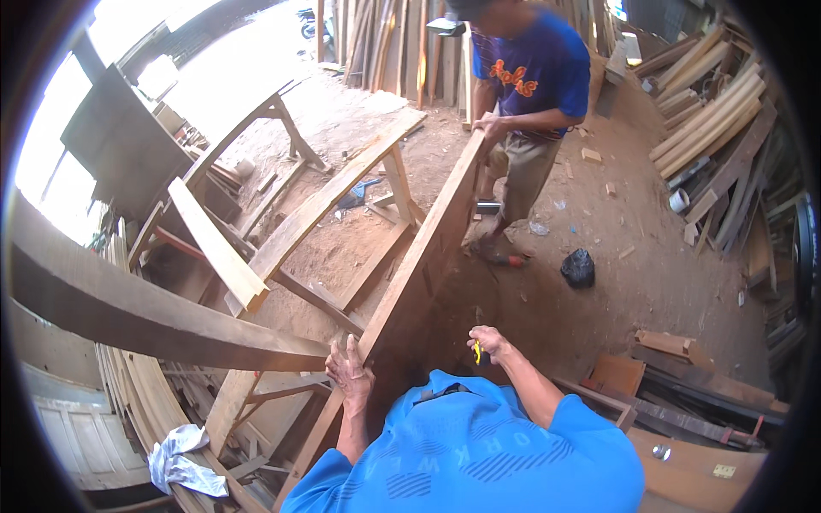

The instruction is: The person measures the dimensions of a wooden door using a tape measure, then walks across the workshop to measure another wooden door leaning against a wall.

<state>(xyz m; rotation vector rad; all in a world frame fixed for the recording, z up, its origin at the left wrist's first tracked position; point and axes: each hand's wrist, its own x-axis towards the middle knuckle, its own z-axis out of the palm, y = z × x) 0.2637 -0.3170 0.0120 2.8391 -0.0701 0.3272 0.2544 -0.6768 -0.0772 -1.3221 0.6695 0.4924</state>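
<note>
A long wooden panel [428, 244] stands on its edge, running from beside me toward a co-worker at the far end. My left hand [351, 370] rests against the panel's top edge, its fingers stretched out near the end of a thick dark beam [171, 321]. Held off to the right of the panel, my right hand [489, 340] is closed round a small yellow and black tape measure [476, 351]. The co-worker's hand [491, 126] grips the panel's far end.
Left of the panel is a wooden trestle [329, 201] with a pale plank [218, 248] beside it. A black plastic bag [578, 268] lies on the dirt floor. Stacked timber [710, 120] fills the right side, and a white cloth [184, 462] hangs over boards at lower left.
</note>
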